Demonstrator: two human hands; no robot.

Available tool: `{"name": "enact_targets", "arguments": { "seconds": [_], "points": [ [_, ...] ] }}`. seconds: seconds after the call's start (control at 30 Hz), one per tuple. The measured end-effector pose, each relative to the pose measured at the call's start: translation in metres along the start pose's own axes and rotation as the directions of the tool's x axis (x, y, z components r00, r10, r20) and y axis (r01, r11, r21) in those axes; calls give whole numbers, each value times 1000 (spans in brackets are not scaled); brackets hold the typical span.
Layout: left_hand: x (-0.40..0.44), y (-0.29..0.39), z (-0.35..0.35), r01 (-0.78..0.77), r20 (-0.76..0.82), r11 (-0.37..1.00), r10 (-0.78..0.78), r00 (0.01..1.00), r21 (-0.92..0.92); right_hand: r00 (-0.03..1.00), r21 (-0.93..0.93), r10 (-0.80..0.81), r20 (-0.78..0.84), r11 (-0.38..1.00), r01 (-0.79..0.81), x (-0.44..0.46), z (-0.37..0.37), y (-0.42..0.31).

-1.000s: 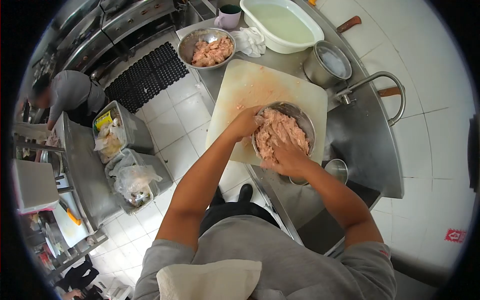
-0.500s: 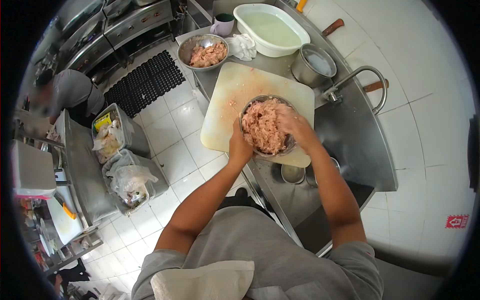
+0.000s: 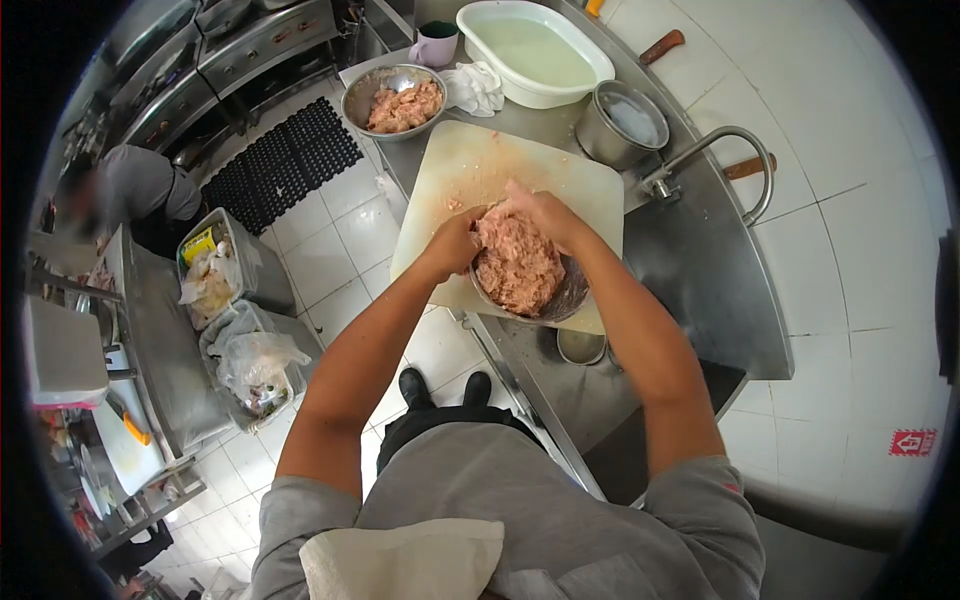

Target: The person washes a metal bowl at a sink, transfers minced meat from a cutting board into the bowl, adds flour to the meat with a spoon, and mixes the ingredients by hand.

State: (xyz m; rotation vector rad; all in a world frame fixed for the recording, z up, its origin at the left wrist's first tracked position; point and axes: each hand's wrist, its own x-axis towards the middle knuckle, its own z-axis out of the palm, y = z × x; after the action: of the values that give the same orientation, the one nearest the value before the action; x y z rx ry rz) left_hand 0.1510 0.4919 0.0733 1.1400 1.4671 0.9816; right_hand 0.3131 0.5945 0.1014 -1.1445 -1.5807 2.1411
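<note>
A metal bowl (image 3: 573, 292) heaped with raw minced meat (image 3: 517, 268) rests on the pale cutting board (image 3: 570, 172). My left hand (image 3: 457, 240) grips the bowl's left rim, its fingers bent over the edge. At the far side of the bowl is my right hand (image 3: 540, 215), touching the top of the meat; its fingertips are smeared with meat and hard to make out. A second metal bowl (image 3: 438, 112) with more raw meat stands beyond the board at the upper left.
A white tub (image 3: 603, 75) of cloudy liquid, a metal pot (image 3: 597, 140), a mug (image 3: 437, 50) and a white cloth (image 3: 475, 88) stand behind the board. A curved faucet (image 3: 770, 185) rises at right. Two bins (image 3: 262, 270) and a bending person (image 3: 150, 190) are at left.
My right hand has moved from the bowl's right side to its far side. The meat is now heaped toward the left, baring the bowl's right inner wall. My left hand has shifted up the rim.
</note>
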Motion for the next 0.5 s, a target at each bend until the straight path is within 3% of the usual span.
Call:
{"name": "enact_targets", "arguments": {
  "seconds": [0.03,0.07,0.1,0.13,0.17,0.2,0.27,0.3,0.37,0.4,0.47,0.5],
  "points": [
    [5,2,-5,21,112,1000,-20,993,-9,994,-545,-108,25,832,104,-11,5,-2],
    [8,4,-8,44,224,999,-39,974,-16,978,-907,-181,106,385,170,-27,15,-9],
    [9,6,-9,49,228,999,-44,973,-18,984,-935,-87,154,310,173,-60,38,-29],
    [11,9,-9,33,221,998,-22,975,-45,896,-917,-294,332,124,380,-62,30,4],
    [14,13,-9,15,214,997,1,977,-71,734,-845,-448,511,-101,526,-64,21,36],
    [17,18,-10,15,218,997,1,976,-71,737,-847,-447,507,-99,523,-81,29,41],
    [17,23,-11,52,262,996,-33,965,-66,919,-964,-295,262,-38,263,-108,47,43],
    [26,15,-9,55,264,996,-37,964,-64,919,-964,-295,261,-34,263,-102,44,43],
    [44,-10,-2,-97,189,995,92,978,18,998,-973,-56,40,223,52,-90,40,44],
    [44,-19,2,-94,196,995,90,976,13,998,-973,-51,34,226,45,-87,39,43],
    [40,-30,1,-199,44,980,200,979,-31,999,-968,22,-44,245,-48,-71,33,35],
    [24,-27,3,-204,37,979,205,978,-27,985,-938,167,-32,337,-88,-61,23,34]
  ]
}}
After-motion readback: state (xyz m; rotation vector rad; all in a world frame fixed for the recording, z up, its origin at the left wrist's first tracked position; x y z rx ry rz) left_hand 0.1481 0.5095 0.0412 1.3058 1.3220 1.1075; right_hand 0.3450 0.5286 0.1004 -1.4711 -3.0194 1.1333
